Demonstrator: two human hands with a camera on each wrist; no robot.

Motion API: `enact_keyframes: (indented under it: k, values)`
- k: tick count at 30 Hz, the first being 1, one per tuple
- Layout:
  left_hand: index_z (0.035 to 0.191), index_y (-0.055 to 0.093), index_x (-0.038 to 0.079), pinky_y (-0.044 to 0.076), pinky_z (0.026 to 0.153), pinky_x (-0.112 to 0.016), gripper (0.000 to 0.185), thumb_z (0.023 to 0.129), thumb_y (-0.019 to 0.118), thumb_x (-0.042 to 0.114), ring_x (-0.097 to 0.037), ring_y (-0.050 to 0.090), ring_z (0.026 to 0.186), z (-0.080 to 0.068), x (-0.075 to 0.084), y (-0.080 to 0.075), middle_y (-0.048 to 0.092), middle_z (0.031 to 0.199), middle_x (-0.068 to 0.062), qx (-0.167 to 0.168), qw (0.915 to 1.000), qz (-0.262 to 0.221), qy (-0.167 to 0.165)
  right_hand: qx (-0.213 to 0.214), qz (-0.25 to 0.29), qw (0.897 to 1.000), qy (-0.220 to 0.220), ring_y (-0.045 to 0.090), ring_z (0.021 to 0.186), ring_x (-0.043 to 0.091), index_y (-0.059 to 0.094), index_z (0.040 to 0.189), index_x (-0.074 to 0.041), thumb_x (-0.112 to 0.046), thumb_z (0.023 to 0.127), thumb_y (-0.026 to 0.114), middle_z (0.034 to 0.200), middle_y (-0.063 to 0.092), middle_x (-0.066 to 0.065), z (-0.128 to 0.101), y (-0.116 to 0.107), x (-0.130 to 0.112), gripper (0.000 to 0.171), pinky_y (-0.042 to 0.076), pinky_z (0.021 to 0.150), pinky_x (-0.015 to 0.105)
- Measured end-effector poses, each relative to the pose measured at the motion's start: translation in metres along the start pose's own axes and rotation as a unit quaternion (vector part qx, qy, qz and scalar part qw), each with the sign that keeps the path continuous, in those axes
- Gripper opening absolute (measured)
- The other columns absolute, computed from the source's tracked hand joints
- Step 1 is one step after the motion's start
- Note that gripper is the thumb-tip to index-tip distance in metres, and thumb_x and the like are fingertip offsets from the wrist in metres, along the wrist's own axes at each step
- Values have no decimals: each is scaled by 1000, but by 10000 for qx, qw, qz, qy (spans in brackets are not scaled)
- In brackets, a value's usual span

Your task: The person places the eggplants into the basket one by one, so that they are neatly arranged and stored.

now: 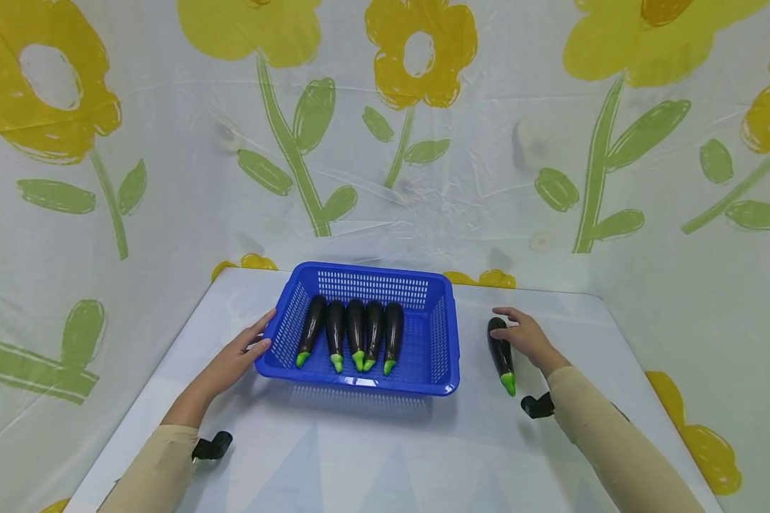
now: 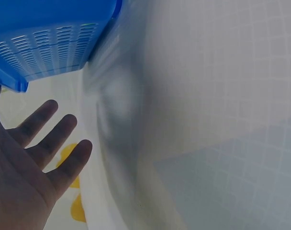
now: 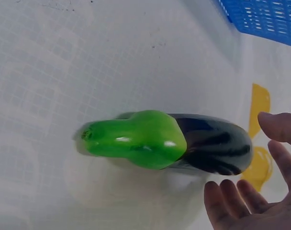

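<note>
A blue slotted basket [image 1: 359, 385] stands mid-table with several dark eggplants [image 1: 356, 331] lying side by side in it, green caps toward me. My left hand [image 1: 259, 335] is at the basket's left rim with straight, spread fingers. In the left wrist view the left hand [image 2: 45, 139] is open beside the basket's corner [image 2: 45, 48] and grips nothing. One more eggplant [image 1: 502, 356] lies on the table right of the basket. My right hand [image 1: 520, 331] hovers open over its far end. In the right wrist view the eggplant [image 3: 184, 141] lies just beyond the right hand [image 3: 253, 165], whose fingers are uncurled.
The white table [image 1: 372, 456] is backed by a flowered plastic sheet [image 1: 423, 142] on three sides. Its left and right edges run close to my forearms. Black wrist mounts [image 1: 212, 445] sit low by each sleeve.
</note>
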State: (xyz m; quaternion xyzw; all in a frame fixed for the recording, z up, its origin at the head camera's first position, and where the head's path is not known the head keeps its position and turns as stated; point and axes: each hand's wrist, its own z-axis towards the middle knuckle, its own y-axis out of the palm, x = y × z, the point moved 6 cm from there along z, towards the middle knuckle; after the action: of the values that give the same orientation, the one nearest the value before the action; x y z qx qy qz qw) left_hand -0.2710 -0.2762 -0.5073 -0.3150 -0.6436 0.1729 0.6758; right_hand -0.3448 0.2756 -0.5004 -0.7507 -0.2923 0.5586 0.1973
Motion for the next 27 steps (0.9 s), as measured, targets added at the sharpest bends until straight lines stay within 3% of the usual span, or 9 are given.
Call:
enact_keyframes:
  k: [3,13,27]
  values:
    - [165,16,24,27,106,-78,65,108,44,42,-59,24,144,0,-1,0,19,165,-27,11,10000,-14,-1,-33,73,10000,-26,23,146,51,41,154,-6,-15,95,63,160,24,32,-1,1,1,63,25,115,69]
    - [165,17,24,29,105,-78,65,108,44,42,-59,27,143,-1,1,0,19,165,-28,0,10000,-18,10,-176,474,9986,132,32,141,53,40,153,-6,-9,95,65,160,20,34,-8,3,9,63,39,111,61]
    - [165,16,26,33,103,-76,65,108,44,42,-59,30,141,0,0,1,19,165,-27,-26,10000,-69,-7,-249,674,9974,60,37,138,52,41,153,-8,-7,95,66,159,24,32,-9,8,19,64,42,109,60]
